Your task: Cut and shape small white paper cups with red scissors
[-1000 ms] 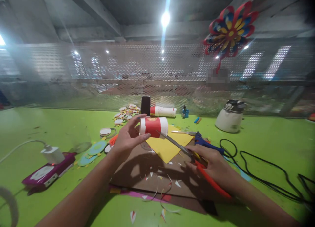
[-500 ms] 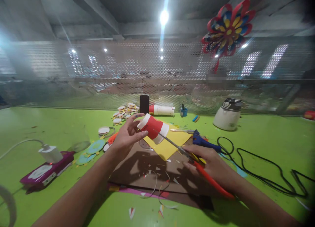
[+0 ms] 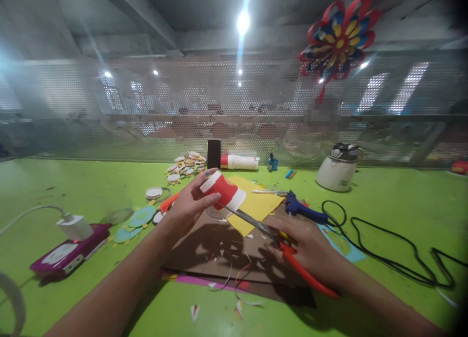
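Note:
My left hand (image 3: 188, 204) is closed round a red and white paper cup (image 3: 224, 190), held tilted above a brown cardboard sheet (image 3: 215, 251). My right hand (image 3: 307, 247) grips red-handled scissors (image 3: 268, 232), whose blades reach up to the cup's lower rim. A yellow paper sheet (image 3: 256, 206) lies just behind the cup. Small paper scraps and thin cut strips lie scattered on the cardboard below both hands.
On the green table (image 3: 73, 181) are a blue glue gun (image 3: 303, 210) with a black cord (image 3: 387, 259), a white pot (image 3: 338, 172), paper discs (image 3: 185, 167), a lying cup stack (image 3: 239, 162), a purple device with a white charger (image 3: 69, 244). A mesh screen backs the table.
The cup has tipped further, its rim turning down and right, and moved slightly left. The scissors and my right hand have shifted left toward the cup.

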`<state>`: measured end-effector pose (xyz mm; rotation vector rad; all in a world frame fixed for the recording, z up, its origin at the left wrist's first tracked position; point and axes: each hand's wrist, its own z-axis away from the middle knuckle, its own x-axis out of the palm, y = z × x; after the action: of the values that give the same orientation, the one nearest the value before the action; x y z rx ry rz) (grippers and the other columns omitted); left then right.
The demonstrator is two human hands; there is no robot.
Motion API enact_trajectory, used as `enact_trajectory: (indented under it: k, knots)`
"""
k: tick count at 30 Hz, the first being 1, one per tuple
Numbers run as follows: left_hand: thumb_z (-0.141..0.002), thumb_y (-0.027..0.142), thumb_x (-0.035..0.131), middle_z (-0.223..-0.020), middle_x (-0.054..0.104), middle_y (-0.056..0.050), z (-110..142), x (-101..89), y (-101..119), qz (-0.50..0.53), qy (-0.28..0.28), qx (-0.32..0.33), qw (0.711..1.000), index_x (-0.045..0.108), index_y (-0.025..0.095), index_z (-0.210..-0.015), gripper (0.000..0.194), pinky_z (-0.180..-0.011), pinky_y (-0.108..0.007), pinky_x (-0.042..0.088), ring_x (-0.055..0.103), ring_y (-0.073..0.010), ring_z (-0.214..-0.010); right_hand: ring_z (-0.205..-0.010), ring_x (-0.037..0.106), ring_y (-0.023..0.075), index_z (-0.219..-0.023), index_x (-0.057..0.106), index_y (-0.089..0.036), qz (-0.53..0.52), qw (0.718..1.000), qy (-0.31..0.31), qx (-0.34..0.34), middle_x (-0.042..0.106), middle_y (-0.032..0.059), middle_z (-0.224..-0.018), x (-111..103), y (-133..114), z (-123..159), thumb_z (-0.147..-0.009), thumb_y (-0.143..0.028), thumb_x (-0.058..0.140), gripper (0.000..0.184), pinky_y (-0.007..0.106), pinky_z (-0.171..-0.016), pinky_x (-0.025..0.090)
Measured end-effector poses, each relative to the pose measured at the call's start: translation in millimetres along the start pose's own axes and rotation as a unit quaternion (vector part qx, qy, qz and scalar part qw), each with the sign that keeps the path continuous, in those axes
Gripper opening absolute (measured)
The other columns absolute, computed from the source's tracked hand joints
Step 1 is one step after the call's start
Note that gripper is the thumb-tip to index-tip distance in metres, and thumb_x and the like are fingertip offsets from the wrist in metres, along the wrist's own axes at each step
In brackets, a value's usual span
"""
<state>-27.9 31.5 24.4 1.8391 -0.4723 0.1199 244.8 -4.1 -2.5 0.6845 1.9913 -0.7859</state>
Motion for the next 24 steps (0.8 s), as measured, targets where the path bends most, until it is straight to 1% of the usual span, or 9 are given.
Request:
enact_trajectory:
  k: [2,6,9,12,15,19,22,24]
  knots:
    - [-0.069,0.021,0.085,-0.115,0.069,-0.006,0,-1.5,0,0.006,0.004,0.004,1.0,0.062,0.023,-0.129,0.064,-0.097,-0.031,0.05,0.064,-0.0195,-0.102,-0.086,0.067,0.0236,-0.106,0.074,-0.027,-0.006,1.0,-0.003,0.017,0.076,0.0048,-0.093,0,0,0,-0.084,-0.035,0.066,0.025,0.034,-0.078,0.051]
    - [-0.069,0.02,0.085,-0.117,0.069,-0.006,-2,-4.9,0,0.021,0.006,0.012,1.0,0.06,0.024,-0.131,0.067,-0.092,-0.027,0.052,0.064,-0.0179,-0.101,-0.084,0.068,0.023,-0.112,0.073,-0.027,-0.018,0.999,-0.001,0.039,0.077,0.0046,-0.097,0,3,1,-0.084,-0.032,0.063,0.029,0.033,-0.075,0.052]
    - [-0.068,0.019,0.086,-0.118,0.069,-0.006,-3,-5.4,-1,0.028,0.002,0.01,1.0,0.061,0.024,-0.13,0.067,-0.09,-0.028,0.053,0.064,-0.0181,-0.1,-0.085,0.068,0.024,-0.113,0.073,-0.027,-0.032,0.998,0.002,0.048,0.077,0.0055,-0.099,0,3,1,-0.084,-0.032,0.063,0.031,0.034,-0.075,0.053]
    - [-0.066,0.019,0.088,-0.114,0.07,-0.007,-3,-3.8,-2,0.025,-0.002,0.006,1.0,0.062,0.022,-0.128,0.067,-0.091,-0.03,0.053,0.065,-0.0187,-0.098,-0.087,0.069,0.0247,-0.111,0.074,-0.027,-0.039,0.998,0.0,0.046,0.077,0.0061,-0.101,-2,2,1,-0.083,-0.034,0.065,0.03,0.035,-0.076,0.053]
    - [-0.065,0.019,0.088,-0.111,0.071,-0.007,-3,-2.2,-3,0.023,-0.007,0.003,1.0,0.064,0.021,-0.126,0.066,-0.094,-0.031,0.051,0.064,-0.0196,-0.1,-0.087,0.068,0.0236,-0.107,0.074,-0.028,-0.053,0.998,-0.016,0.034,0.077,0.0053,-0.1,-3,-1,0,-0.084,-0.034,0.063,0.026,0.033,-0.076,0.053]
    - [-0.065,0.02,0.088,-0.115,0.07,-0.007,-2,-3.1,-5,0.026,-0.007,-0.011,1.0,0.064,0.021,-0.125,0.065,-0.096,-0.032,0.05,0.063,-0.0204,-0.104,-0.089,0.067,0.0232,-0.109,0.072,-0.026,-0.069,0.997,-0.035,0.029,0.075,0.0059,-0.104,-6,-2,0,-0.087,-0.036,0.061,0.027,0.033,-0.077,0.052]
    - [-0.067,0.022,0.087,-0.118,0.07,-0.008,-2,-4.4,-7,0.023,-0.009,-0.012,1.0,0.063,0.021,-0.127,0.065,-0.098,-0.033,0.049,0.063,-0.0215,-0.106,-0.083,0.066,0.0225,-0.11,0.072,-0.026,-0.079,0.995,-0.05,0.031,0.075,0.0052,-0.097,-8,-3,-1,-0.086,-0.037,0.061,0.028,0.033,-0.073,0.051]
    - [-0.068,0.024,0.086,-0.12,0.069,-0.009,-2,-4.2,-8,0.019,-0.011,-0.013,1.0,0.061,0.021,-0.129,0.066,-0.098,-0.034,0.049,0.063,-0.022,-0.106,-0.08,0.065,0.0217,-0.108,0.072,-0.026,-0.084,0.995,-0.053,0.028,0.074,0.0048,-0.093,-10,-3,-1,-0.086,-0.036,0.06,0.027,0.032,-0.071,0.05]
